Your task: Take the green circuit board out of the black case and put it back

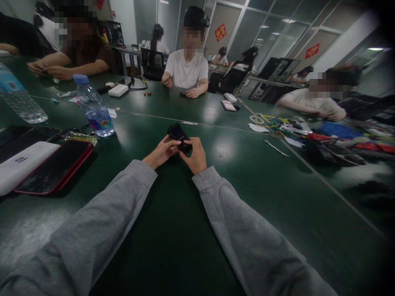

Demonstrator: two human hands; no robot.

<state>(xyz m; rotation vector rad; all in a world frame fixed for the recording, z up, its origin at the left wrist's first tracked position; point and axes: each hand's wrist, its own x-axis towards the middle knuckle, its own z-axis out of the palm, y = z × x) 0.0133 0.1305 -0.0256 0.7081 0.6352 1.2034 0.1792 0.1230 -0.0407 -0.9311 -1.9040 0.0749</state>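
Note:
Between my two hands is a small black handheld device with a dark screen [177, 132], tilted just above or against the green table [222, 197]. My left hand [162, 152] grips its left side, with thumb and fingers closed at the edge. On the lower right side, my right hand [195, 155] pinches it, thumb below and fingers over the front. My fingers cover the lower part of the device, so its exact kind cannot be made out. Both my forearms are in grey sleeves.
To the left are a red-cased phone [58, 166], a white power bank [26, 164] and two water bottles [97, 111]. A wrench [276, 148] lies at right, near a heap of cables and cloth [333, 135]. A person in a white shirt [188, 68] sits opposite; others sit around.

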